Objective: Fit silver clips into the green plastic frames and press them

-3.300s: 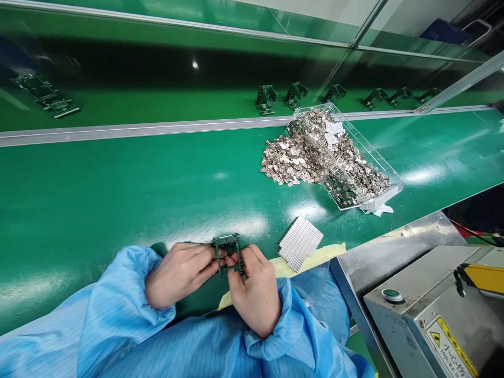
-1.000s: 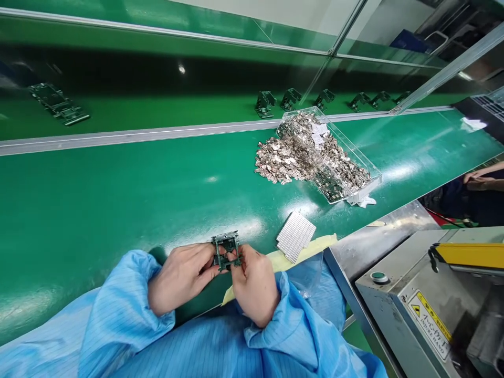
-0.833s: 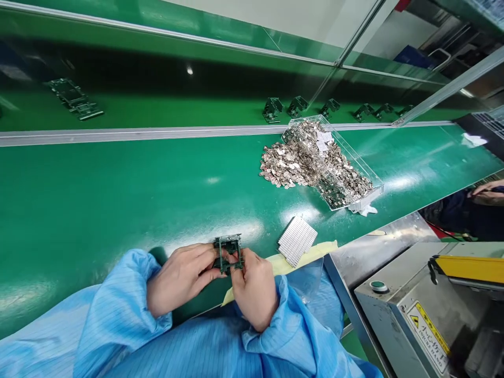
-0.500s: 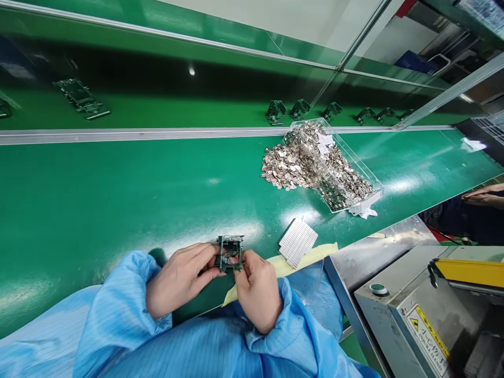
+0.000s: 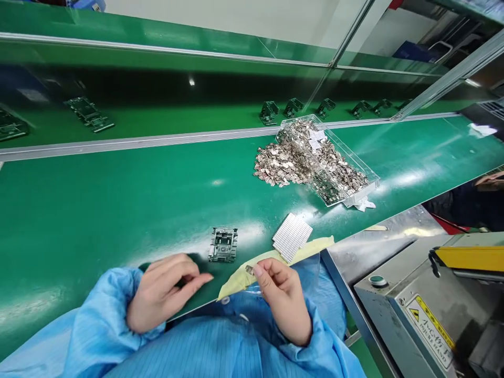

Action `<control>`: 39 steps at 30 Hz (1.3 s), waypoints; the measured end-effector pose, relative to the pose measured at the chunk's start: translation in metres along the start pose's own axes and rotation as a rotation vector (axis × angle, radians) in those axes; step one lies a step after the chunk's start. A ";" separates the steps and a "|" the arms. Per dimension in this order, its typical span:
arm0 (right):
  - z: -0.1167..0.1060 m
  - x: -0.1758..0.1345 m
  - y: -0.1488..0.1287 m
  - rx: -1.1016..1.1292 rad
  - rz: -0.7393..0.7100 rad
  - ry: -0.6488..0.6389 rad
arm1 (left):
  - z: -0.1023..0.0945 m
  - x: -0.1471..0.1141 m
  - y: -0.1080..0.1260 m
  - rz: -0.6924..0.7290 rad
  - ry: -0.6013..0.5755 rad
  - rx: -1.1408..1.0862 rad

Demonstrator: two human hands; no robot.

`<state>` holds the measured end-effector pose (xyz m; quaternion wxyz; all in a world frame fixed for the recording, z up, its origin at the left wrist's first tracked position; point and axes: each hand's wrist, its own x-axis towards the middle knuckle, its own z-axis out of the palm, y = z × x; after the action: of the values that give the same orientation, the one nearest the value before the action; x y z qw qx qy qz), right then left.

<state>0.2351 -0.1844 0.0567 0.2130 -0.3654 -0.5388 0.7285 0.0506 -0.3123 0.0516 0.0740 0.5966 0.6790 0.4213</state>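
Both hands have let go of the small dark frame part (image 5: 223,244), which half a second ago was pinched between them; it now lies flat on the green desk (image 5: 98,210), just beyond the fingertips and apart from both. Left hand (image 5: 163,289) rests on the desk edge, fingers loosely curled and half open, holding nothing, index tip pointing toward the part but not touching it. Right hand (image 5: 281,291) has pulled back toward the body and pinches a tiny metal piece (image 5: 249,270) between thumb and fingertips, right over the near end of the yellow strip (image 5: 275,260) that lies along the desk edge. Just past the strip sits a white gridded sheet (image 5: 292,237), flat on the desk. Farther out, a clear tray (image 5: 356,173) holds a heap of silvery metal pieces (image 5: 299,157) that spills out over its left end onto the desk. Beyond a metal rail (image 5: 137,142), dark frame parts (image 5: 269,112) stand in a row on the far belt, with flatter ones at far left. Grey machine housing with a yellow warning label (image 5: 427,329) at lower right. Another person's hand (image 5: 490,181) shows at the right edge. Blue smock sleeves (image 5: 98,336) cover both forearms.
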 end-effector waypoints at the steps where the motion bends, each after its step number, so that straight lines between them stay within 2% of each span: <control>1: 0.003 -0.001 0.001 0.148 0.066 -0.044 | 0.003 -0.004 0.006 -0.011 -0.002 -0.047; 4: 0.013 -0.002 0.001 0.510 0.226 -0.186 | 0.020 -0.012 0.021 -0.077 0.001 -0.198; 7: 0.020 -0.005 0.001 0.647 0.295 -0.289 | 0.036 -0.010 0.031 -0.142 -0.017 -0.353; 12: 0.024 -0.011 0.007 0.667 0.290 -0.322 | 0.049 -0.002 0.041 -0.183 0.028 -0.509; 20: 0.023 -0.014 0.017 0.505 0.167 -0.228 | 0.043 0.001 0.048 -0.188 0.020 -0.580; 26: 0.013 -0.016 0.007 0.160 -0.075 -0.138 | 0.035 0.003 0.047 -0.154 -0.021 -0.538; 28: 0.011 -0.020 0.001 -0.049 -0.242 -0.077 | 0.033 0.002 0.043 -0.101 -0.004 -0.453; 31: 0.010 -0.026 -0.006 -0.402 -0.564 -0.030 | 0.028 0.000 0.035 0.052 0.042 -0.222; 34: 0.012 -0.028 -0.008 -0.628 -0.810 -0.010 | 0.023 -0.002 0.030 0.184 0.053 -0.034; 39: 0.015 -0.026 -0.006 -0.870 -0.971 0.017 | 0.022 -0.002 0.028 0.278 0.036 0.064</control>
<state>0.2395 -0.2104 0.0724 0.3548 -0.1392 -0.8867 0.2616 0.0847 -0.3051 0.0554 -0.0163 0.6794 0.6041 0.4161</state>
